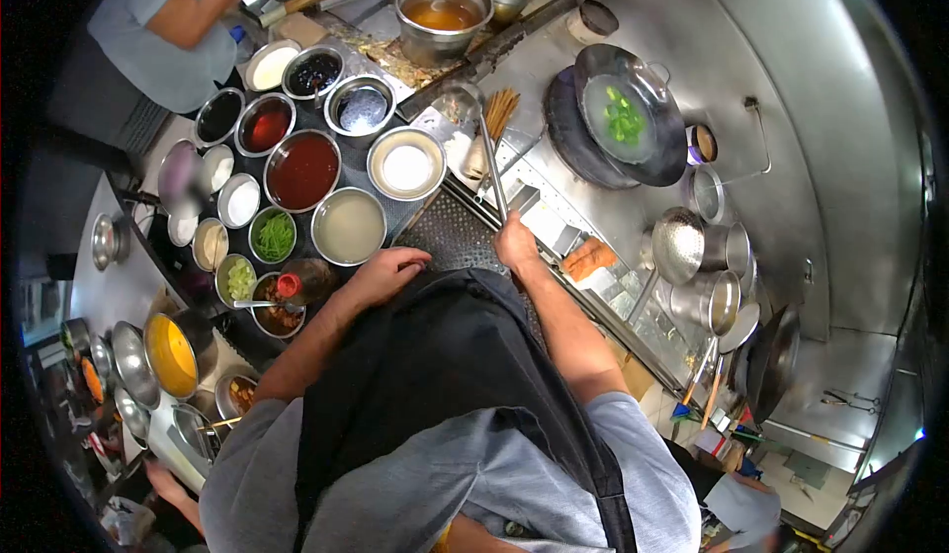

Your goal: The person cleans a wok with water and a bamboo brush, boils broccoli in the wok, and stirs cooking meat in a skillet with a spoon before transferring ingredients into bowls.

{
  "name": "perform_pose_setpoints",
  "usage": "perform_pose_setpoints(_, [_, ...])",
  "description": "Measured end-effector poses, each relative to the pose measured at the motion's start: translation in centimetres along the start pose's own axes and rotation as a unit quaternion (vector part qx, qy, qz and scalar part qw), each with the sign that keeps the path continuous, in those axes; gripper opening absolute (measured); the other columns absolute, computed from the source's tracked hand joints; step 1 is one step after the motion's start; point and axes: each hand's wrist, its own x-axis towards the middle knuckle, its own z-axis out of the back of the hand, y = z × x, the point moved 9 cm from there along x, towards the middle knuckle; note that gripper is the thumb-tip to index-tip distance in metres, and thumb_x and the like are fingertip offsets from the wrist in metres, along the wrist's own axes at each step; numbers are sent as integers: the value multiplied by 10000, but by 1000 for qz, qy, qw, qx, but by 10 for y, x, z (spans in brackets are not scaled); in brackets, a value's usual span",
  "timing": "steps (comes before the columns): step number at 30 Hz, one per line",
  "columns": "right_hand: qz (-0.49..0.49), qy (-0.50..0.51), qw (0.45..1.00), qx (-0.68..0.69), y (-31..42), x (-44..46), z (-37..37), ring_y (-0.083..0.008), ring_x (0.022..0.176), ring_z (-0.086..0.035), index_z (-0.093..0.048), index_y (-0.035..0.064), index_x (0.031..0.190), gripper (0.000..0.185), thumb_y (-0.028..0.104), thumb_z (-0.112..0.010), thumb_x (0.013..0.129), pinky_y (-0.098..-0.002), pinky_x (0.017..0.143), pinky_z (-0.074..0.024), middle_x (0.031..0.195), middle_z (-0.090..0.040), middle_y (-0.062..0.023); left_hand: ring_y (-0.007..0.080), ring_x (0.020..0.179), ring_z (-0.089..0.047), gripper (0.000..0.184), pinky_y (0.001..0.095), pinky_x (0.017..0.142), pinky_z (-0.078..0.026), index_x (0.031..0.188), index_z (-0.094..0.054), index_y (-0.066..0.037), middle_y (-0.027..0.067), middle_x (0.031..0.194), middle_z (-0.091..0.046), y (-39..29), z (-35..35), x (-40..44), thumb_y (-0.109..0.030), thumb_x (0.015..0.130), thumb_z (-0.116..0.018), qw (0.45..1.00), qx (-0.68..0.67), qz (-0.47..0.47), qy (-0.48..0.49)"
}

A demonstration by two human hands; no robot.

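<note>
My right hand (pixel 516 244) is closed around the long metal handle of a ladle (pixel 492 163). The ladle's bowl lies at the handle's far end, over the ledge beside the stove. Nothing shows in my left hand (pixel 388 278); it rests palm down near the counter's edge with loosely extended fingers. Close to that hand are a steel pot of cloudy pale liquid (pixel 349 227) and a red-capped bottle (pixel 308 281). Beyond my right hand, a dark wok (pixel 657 71) on the stove holds green vegetable pieces (pixel 623 116) in liquid. Neither hand touches the wok.
Several containers stand left, including a pot of dark red sauce (pixel 302 170), chopped greens (pixel 273 237) and white powder (pixel 238 201). A bamboo brush (pixel 501 113) stands near the ladle. An orange-brown cloth (pixel 590 257) lies right of my hand. A perforated strainer (pixel 678 245) sits farther right. Another person (pixel 173 34) works at upper left.
</note>
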Motion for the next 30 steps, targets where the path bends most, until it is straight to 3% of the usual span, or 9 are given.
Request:
perform_pose_setpoints(4, [-2, 14, 1000, -2, -7, -12, -1, -514, 974, -619, -486, -69, 1109, 303, 130, -516, 883, -543, 899, -471, 961, -635, -373, 197, 984, -669, 265, 323, 879, -524, 1185, -644, -19, 119, 1073, -698, -9, 5, -1, -68, 928, -603, 1000, -31, -3, -5])
perform_pose_setpoints(7, [67, 34, 997, -35, -9, -11, 5, -450, 810, -673, -483, -60, 1104, 294, 117, -550, 879, -524, 740, -536, 886, -653, -326, 199, 982, -670, 254, 323, 876, -526, 1174, -656, -25, 132, 1075, -696, -5, 4, -1, -80, 934, -595, 999, -39, -4, -7])
perform_pose_setpoints(10, [-16, 150, 976, 158, -17, -11, 21, -301, 554, -637, -481, -35, 1090, 266, 93, -561, 871, -437, 486, -520, 746, -629, -206, 190, 969, -673, 256, 319, 867, -528, 1175, -657, -28, 124, 1066, -699, -8, 1, -4, -76, 929, -601, 999, -33, -10, -4])
perform_pose_setpoints(11, [-33, 167, 956, 239, -19, -11, 26, -154, 411, -495, -477, -11, 1079, 241, 72, -540, 862, -328, 345, -417, 634, -525, -72, 189, 963, -674, 256, 318, 863, -529, 1174, -658, -29, 122, 1063, -700, -10, 1, -5, -74, 927, -604, 1000, -29, -10, -4])
perform_pose_setpoints(12, [-42, 193, 940, 279, -19, -7, 32, -107, 406, -432, -482, 22, 1119, 287, 31, -509, 834, -282, 352, -396, 629, -465, -7, 187, 956, -675, 257, 316, 860, -530, 1173, -658, -30, 120, 1060, -701, -11, 1, -5, -73, 926, -606, 1000, -25, -10, -5])
perform_pose_setpoints(16, [-79, 253, 864, 429, -30, 2, 38, -77, 407, -394, -486, 37, 1177, 386, -4, -502, 793, -255, 357, -358, 618, -452, 24, 188, 937, -680, 254, 312, 846, -533, 1168, -661, -34, 114, 1043, -704, -16, 3, -10, -68, 922, -608, 999, -23, -21, -22])
perform_pose_setpoints(25, [-61, 267, 705, 655, -15, -21, 21, -57, 467, -373, -499, 52, 1224, 339, 34, -499, 885, -234, 396, -342, 653, -423, 29, 170, 948, -673, 256, 306, 866, -525, 1174, -655, -28, 95, 1038, -708, -28, -4, -18, -70, 925, -612, 999, 12, -26, -17])
perform_pose_setpoints(30, [-31, 225, 603, 765, -19, -103, 45, -52, 467, -356, -492, 40, 1267, 365, 52, -519, 903, -226, 401, -329, 651, -402, 38, 171, 940, -672, 247, 297, 852, -521, 1174, -656, -24, 89, 1041, -709, -54, -21, -3, -65, 936, -603, 999, 17, -35, 33])
